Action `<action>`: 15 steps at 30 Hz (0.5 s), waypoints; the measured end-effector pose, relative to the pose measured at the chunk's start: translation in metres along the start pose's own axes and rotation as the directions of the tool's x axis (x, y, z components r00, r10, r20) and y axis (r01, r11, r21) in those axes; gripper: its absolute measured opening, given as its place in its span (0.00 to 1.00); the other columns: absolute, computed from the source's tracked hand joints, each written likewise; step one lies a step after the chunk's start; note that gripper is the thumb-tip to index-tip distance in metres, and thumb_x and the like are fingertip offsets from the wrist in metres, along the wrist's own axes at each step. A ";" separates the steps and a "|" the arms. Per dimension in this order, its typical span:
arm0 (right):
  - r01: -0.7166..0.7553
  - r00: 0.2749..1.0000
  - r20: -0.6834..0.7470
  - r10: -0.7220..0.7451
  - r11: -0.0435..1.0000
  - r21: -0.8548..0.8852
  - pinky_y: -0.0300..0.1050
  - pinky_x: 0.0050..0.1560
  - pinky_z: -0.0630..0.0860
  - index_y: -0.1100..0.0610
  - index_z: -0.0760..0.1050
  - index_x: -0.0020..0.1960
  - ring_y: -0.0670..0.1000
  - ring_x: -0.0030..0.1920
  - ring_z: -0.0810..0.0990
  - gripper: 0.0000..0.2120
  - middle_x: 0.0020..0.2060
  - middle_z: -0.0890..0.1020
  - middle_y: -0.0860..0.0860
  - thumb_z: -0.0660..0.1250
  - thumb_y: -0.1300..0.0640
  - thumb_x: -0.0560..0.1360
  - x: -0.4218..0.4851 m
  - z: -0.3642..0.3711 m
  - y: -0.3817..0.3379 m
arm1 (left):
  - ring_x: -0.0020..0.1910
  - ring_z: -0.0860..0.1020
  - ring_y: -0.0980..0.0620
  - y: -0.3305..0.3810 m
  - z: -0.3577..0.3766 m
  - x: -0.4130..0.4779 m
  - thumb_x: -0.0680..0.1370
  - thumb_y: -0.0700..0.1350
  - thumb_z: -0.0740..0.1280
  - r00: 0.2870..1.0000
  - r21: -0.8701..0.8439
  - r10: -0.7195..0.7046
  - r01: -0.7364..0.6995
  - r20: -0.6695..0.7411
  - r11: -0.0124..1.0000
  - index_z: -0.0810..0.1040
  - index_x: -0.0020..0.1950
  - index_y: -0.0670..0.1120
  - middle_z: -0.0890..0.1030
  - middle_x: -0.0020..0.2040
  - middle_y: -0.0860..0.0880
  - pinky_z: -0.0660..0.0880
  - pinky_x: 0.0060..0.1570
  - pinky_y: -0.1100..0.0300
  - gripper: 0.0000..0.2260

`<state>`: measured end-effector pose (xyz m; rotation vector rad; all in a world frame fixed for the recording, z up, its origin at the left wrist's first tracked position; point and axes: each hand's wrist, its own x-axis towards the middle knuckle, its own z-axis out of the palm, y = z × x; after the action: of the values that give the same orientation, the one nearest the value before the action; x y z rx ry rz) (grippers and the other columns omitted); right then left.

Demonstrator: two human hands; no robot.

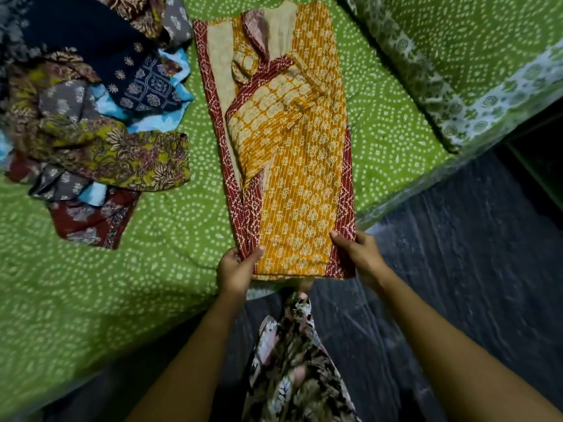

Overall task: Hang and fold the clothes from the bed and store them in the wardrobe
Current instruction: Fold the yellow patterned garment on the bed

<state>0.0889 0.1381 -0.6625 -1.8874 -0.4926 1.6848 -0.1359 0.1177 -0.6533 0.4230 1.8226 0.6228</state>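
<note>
Lengthwise-folded mustard kurta (pixel 301 178), red-bordered, hands gripping hem

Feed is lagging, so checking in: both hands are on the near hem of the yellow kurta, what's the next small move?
Probably lift the hem and fold it toward the collar. The yellow kurta already lies narrowed lengthwise, sleeve tucked in, with the left hand and right hand gripping its near corners.

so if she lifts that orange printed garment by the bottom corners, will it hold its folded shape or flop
Likely flop: the orange garment is thin cloth lying flat on the green bedspread, and its folded sleeve sits loose on top. Held only at the hem by the left hand and right hand, the far end would probably sag. It looks light.
</note>
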 end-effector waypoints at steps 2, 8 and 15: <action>-0.003 0.996 0.094 -0.006 0.995 0.097 0.45 0.43 0.80 0.62 0.74 0.54 0.52 0.42 0.81 0.09 0.44 0.81 0.56 0.67 0.61 0.74 -0.005 -0.002 0.001 | 0.49 0.74 0.49 0.001 -0.002 -0.002 0.64 0.54 0.74 0.995 -0.006 -0.085 0.086 0.045 0.996 0.74 0.47 0.43 0.77 0.49 0.43 0.71 0.47 0.56 0.20; -0.067 0.992 0.123 0.037 0.967 0.247 0.43 0.37 0.81 0.64 0.76 0.53 0.52 0.40 0.84 0.08 0.44 0.84 0.58 0.67 0.67 0.73 -0.017 -0.014 0.000 | 0.71 0.64 0.44 0.006 0.000 -0.011 0.70 0.39 0.71 0.977 -0.248 -0.205 0.215 0.063 0.945 0.63 0.71 0.38 0.64 0.73 0.42 0.61 0.68 0.48 0.31; -0.057 0.998 -0.016 0.061 0.984 0.171 0.44 0.40 0.82 0.65 0.71 0.60 0.56 0.45 0.83 0.18 0.52 0.81 0.64 0.70 0.67 0.71 -0.034 -0.018 -0.001 | 0.65 0.68 0.41 0.018 -0.001 -0.041 0.69 0.37 0.72 0.944 -0.248 -0.320 0.330 0.083 0.911 0.64 0.71 0.40 0.66 0.70 0.40 0.70 0.61 0.48 0.32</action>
<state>0.1014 0.1153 -0.6346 -1.8099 -0.2767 1.6858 -0.1242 0.1088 -0.6111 -0.0461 1.6943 0.6027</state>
